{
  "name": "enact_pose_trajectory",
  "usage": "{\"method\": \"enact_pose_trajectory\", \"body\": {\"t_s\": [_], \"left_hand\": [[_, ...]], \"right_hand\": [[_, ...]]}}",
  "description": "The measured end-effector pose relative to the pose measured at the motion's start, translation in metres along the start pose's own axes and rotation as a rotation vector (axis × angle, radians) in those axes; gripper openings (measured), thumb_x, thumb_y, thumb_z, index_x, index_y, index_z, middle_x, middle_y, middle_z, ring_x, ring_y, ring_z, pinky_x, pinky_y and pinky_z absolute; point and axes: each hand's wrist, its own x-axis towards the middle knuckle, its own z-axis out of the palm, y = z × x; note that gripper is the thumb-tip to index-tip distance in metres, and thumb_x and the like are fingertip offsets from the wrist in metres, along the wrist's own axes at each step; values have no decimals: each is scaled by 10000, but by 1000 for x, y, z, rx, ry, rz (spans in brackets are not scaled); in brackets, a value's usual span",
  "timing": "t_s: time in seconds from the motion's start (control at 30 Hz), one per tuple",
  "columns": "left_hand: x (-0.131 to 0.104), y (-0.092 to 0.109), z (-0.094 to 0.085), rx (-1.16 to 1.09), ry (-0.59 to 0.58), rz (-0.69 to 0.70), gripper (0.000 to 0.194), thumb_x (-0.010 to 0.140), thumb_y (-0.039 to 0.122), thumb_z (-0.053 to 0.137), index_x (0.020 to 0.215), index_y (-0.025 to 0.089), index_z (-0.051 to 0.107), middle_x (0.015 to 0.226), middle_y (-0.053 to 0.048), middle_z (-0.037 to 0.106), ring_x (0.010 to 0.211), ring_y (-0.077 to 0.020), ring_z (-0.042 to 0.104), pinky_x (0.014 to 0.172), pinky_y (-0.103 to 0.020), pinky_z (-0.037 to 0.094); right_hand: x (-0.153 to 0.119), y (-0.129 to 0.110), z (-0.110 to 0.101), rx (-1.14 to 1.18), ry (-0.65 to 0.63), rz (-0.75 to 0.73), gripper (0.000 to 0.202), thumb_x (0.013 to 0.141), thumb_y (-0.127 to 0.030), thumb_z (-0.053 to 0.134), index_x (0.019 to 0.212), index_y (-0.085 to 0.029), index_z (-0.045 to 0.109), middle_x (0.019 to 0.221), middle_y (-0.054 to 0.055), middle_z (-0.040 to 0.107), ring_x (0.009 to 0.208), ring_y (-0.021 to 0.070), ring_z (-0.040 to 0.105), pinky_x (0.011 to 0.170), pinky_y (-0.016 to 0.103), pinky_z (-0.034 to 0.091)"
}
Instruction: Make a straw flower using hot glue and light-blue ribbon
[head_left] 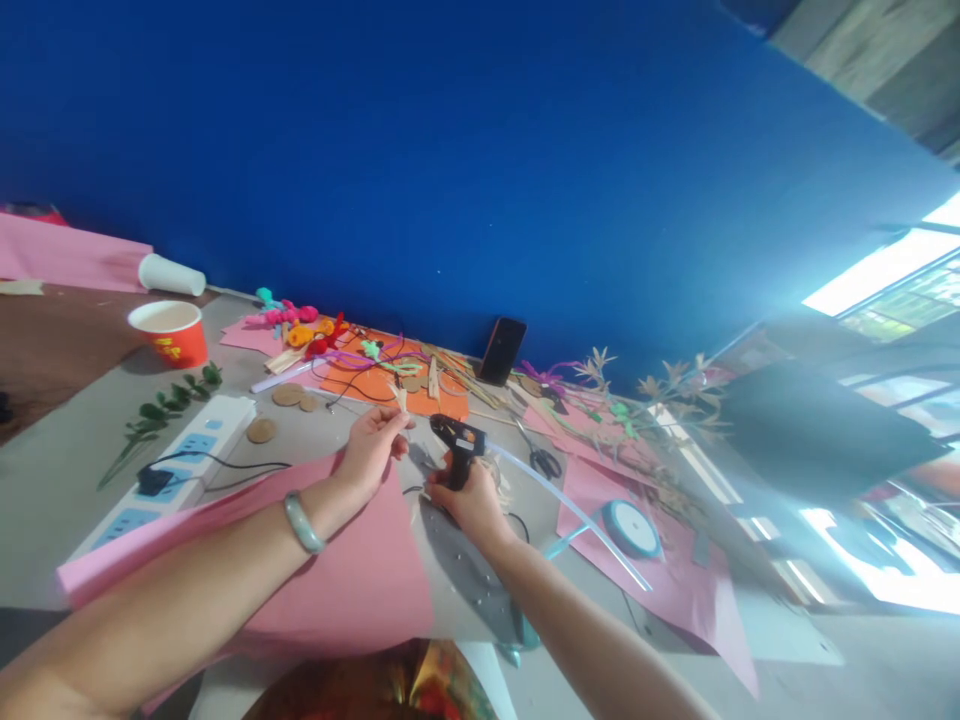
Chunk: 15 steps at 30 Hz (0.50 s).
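Note:
My left hand [377, 443], with a bangle on its wrist, pinches a small pale piece [402, 400] between thumb and fingertips, above the table. Just right of it, my right hand [472, 500] is wrapped round the handle of a black glue gun [459, 440]. The gun's nozzle points left, a short way from the pale piece and apart from it. A long translucent glue stick [570, 505] runs out of the gun's back to the lower right. Pink paper [345, 580] lies under my left forearm.
A white power strip [180, 465], leafy sprig [169, 405] and red cup [171, 333] are at the left. Colourful craft pieces [300, 325] and a phone [502, 350] line the blue wall. Scissors [545, 462], a tape roll [631, 528] and dried stems [675, 385] lie right.

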Motion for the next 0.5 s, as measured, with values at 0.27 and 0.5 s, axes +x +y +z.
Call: {"method": "enact_pose_trajectory", "body": {"t_s": [0.27,0.5], "left_hand": [[4,-6,-3,-17,-10,12,339,624,380,771,755,143,568,690,8,653,402,-41,502,383,-179,347],[3,-4,-2,-31,-14,6,362,607,377,787,768,137,567,675,5,649,397,-41,497,380,-177,345]], "right_hand": [[2,13,11,-106,-20,-54,259,566,-180,650,800,-198,541,652,-12,656,573,173,595,529,260,448],[3,7,9,-210,10,-91,156,589,-192,608,724,-198,530,576,-36,578,526,145,529,489,236,383]]}}
